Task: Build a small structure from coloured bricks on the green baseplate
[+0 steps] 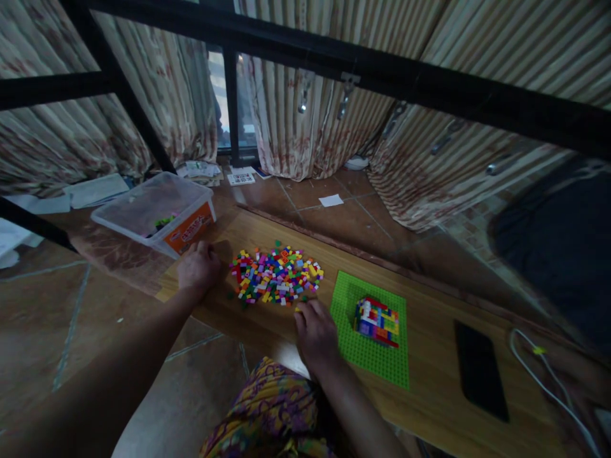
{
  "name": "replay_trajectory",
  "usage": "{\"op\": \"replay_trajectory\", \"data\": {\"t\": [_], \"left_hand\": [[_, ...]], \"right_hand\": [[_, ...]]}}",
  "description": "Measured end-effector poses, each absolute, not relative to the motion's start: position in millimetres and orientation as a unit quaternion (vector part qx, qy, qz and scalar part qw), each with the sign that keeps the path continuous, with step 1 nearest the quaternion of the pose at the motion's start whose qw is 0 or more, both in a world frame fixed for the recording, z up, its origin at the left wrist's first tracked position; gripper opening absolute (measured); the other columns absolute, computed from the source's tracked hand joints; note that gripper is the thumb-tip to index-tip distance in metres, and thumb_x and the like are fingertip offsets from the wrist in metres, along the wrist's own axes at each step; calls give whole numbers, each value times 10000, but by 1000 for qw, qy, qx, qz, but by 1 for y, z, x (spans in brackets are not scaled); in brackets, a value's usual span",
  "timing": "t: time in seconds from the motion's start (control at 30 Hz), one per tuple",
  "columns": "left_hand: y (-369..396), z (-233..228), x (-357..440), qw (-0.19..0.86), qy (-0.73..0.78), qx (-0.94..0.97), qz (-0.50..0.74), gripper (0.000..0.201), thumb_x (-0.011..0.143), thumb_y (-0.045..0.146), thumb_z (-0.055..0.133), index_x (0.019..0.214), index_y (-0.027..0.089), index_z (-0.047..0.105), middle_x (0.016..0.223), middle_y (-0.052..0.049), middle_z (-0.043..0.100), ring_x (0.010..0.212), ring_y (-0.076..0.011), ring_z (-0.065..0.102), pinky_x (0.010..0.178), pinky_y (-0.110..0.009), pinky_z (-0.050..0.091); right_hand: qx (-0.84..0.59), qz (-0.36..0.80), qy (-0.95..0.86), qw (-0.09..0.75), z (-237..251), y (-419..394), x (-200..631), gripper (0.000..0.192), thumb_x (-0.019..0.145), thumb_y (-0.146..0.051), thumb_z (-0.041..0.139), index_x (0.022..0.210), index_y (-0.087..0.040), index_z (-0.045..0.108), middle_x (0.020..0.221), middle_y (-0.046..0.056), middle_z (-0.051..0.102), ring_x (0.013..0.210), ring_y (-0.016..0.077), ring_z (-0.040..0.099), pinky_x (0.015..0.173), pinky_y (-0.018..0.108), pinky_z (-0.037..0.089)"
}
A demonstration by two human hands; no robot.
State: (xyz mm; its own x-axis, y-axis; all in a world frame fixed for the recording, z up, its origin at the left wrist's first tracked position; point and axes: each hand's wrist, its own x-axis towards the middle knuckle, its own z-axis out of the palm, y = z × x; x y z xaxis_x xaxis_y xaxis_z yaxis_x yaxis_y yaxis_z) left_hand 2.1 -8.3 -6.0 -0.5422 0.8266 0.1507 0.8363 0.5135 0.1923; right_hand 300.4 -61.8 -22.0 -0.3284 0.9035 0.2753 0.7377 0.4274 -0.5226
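Your right hand (316, 336) curls its fingers at the near edge of the brick pile (275, 275), seemingly pinching a yellow piece; I cannot tell for sure. Your left hand (197, 267) rests loosely closed, empty, beside the pile. Bricks look light, hard, slippery: pinch their sides. The baseplate (377, 356) with the build (377, 321) lies right; the tub (157, 213), phone (480, 369) and cable (548, 381) flank them.

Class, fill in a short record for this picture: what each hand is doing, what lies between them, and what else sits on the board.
Left hand: rests on wooden board, beside clear plastic box
Right hand: at near edge of brick pile
Baseplate: green, carries small multicoloured brick build
Also on board: black phone, white cable
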Motion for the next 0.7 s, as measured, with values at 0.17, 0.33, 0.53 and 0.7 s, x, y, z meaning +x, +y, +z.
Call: {"op": "replay_trajectory", "data": {"t": [0.17,0.33,0.53,0.7], "left_hand": [[-8,-3,3,16,-871,-480,-100,335,898,305,350,1073,140,583,1068,-139,619,958,-264,597,712,-325,447],[-10,1,3,11,-864,-494,-94,348,908,323,338,1081,129,570,1091,-151,611,952,-272,593,711,-338,450],[-8,2,3,21,-867,-490,-87,355,902,321,331,1076,137,580,1112,-156,616,969,-275,598,726,-350,463],[-7,5,5,24,-872,-484,-70,376,900,342,313,1078,145,580,1087,-158,623,967,-288,608,724,-360,473]], "right_hand": [[-524,155,-792,271,-28,-64,298,164,934,-203,455,867,-210,605,892,57,582,860,200,559,784,321,449],[-512,154,-796,283,-24,-72,299,185,945,-211,424,829,-215,567,910,69,586,987,220,556,872,343,446],[-523,224,-769,291,-10,-81,304,180,938,-203,418,848,-205,575,868,53,612,874,189,594,809,304,456],[-548,358,-693,302,9,-93,316,130,886,-213,510,854,-209,636,780,-2,651,715,138,618,655,231,451]]}}
